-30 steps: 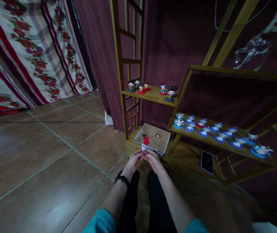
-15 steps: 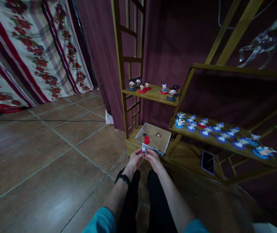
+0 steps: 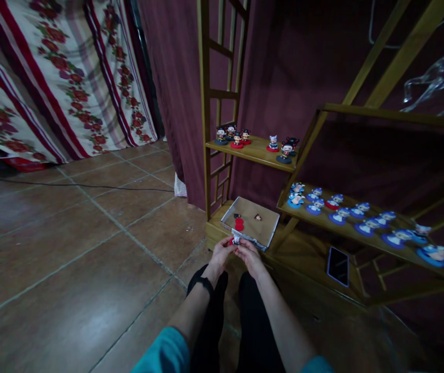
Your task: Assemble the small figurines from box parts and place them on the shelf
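Note:
Both my left hand (image 3: 222, 254) and my right hand (image 3: 249, 255) are closed around a small figurine (image 3: 236, 240) with a white head and some red at its lower left. The fingertips meet around it and cover part of it. Just beyond my hands lies a shallow cardboard box (image 3: 272, 228) with a light rim. Inside it are red round bases (image 3: 239, 224), a small dark piece (image 3: 237, 215) and a small figure head (image 3: 258, 217).
An upper wooden shelf (image 3: 258, 154) carries several figurines (image 3: 285, 152). Several blue-based figurines (image 3: 339, 215) line a lower shelf to the right, with a phone (image 3: 338, 266) below. A clear glass-like animal (image 3: 437, 77) stands upper right. A black cable (image 3: 82, 185) crosses the tiled floor.
The camera view has shifted, so the shelves appear further right. The figurine in my hands has tilted from upright to leaning; both hands still hold it.

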Tool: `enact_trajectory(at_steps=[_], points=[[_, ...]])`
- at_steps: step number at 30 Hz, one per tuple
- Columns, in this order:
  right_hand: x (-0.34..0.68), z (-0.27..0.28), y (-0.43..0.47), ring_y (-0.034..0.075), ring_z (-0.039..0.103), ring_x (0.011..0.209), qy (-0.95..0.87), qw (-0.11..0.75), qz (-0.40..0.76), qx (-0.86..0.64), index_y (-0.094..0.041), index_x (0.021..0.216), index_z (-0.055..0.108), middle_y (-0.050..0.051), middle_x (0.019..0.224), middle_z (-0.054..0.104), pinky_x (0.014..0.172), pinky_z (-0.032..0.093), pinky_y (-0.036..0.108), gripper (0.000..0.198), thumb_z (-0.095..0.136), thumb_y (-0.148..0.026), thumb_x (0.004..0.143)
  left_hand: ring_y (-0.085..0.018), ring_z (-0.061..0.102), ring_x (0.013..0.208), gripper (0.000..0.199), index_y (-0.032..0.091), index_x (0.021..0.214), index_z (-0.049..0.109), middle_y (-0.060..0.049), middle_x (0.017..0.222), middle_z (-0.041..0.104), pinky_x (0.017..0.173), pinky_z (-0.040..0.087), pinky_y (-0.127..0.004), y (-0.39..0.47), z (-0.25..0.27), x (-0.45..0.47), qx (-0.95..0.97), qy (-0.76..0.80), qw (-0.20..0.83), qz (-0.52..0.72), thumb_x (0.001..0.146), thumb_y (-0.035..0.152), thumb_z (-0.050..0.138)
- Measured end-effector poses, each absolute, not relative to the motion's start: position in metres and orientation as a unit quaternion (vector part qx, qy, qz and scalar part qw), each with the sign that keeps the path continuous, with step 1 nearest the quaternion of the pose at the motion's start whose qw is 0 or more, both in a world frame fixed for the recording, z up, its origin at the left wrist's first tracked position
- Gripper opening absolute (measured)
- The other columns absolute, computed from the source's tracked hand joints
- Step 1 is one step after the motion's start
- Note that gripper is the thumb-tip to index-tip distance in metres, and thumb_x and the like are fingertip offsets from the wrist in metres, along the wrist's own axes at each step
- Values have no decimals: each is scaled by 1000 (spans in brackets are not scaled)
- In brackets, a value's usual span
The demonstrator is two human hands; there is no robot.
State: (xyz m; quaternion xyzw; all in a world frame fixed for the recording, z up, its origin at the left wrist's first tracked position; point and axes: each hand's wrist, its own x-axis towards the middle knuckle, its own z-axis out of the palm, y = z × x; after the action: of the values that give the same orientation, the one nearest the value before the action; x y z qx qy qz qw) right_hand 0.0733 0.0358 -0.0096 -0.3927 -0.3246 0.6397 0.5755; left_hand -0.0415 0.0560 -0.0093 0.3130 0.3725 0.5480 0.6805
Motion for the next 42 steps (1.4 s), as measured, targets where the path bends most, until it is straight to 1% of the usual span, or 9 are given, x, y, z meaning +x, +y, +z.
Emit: enact_trajectory(at_steps=[4,8,13,18,26,32,37,42], points=[[74,-13,39,14,60,75,-293,582,641,-406,-22,90,62,3,91,66,73,46,30,31,69,-28,60,-14,60,69,44,12,97,64,-9,85,67,71,44,-28,54,-6,-42,277,340,720,538,53,12,70],[75,-18,42,14,61,72,-281,580,640,-418,-23,92,62,2,87,67,70,46,30,33,69,-29,60,-15,60,74,50,12,102,62,-10,90,67,75,43,-29,52,-5,-44,286,326,722,539,53,10,71],[74,-19,42,15,61,79,-305,573,638,-414,-23,92,61,2,93,66,71,46,29,32,68,-30,61,-15,60,74,55,14,105,61,-8,87,67,75,41,-28,51,-7,-45,305,329,709,544,51,9,71],[72,-19,41,16,60,82,-320,580,626,-410,-22,88,62,3,94,66,73,45,29,29,68,-29,60,-14,59,73,61,16,107,61,-7,87,67,77,40,-29,51,-6,-46,288,335,716,541,48,8,72],[70,-14,39,15,60,80,-330,590,619,-400,-21,86,61,2,91,66,75,45,30,28,68,-26,60,-15,59,76,56,14,101,63,-8,87,67,79,39,-29,52,-8,-48,285,337,716,540,47,7,73],[69,-12,38,15,60,80,-326,589,620,-403,-21,86,61,2,89,66,76,45,31,30,69,-27,58,-15,60,76,52,14,101,63,-8,88,67,77,40,-29,54,-9,-47,275,318,731,537,51,8,72],[69,-9,37,16,60,79,-319,589,620,-409,-21,89,61,3,91,66,75,46,31,30,67,-30,61,-15,60,76,49,14,101,62,-9,89,67,76,42,-28,56,-11,-46,266,318,728,546,53,8,71],[70,-9,36,15,60,77,-307,598,626,-394,-22,90,61,3,91,65,76,46,33,31,68,-28,60,-13,60,73,48,14,102,61,-8,85,67,73,43,-27,58,-12,-45,251,323,725,553,55,9,71]])
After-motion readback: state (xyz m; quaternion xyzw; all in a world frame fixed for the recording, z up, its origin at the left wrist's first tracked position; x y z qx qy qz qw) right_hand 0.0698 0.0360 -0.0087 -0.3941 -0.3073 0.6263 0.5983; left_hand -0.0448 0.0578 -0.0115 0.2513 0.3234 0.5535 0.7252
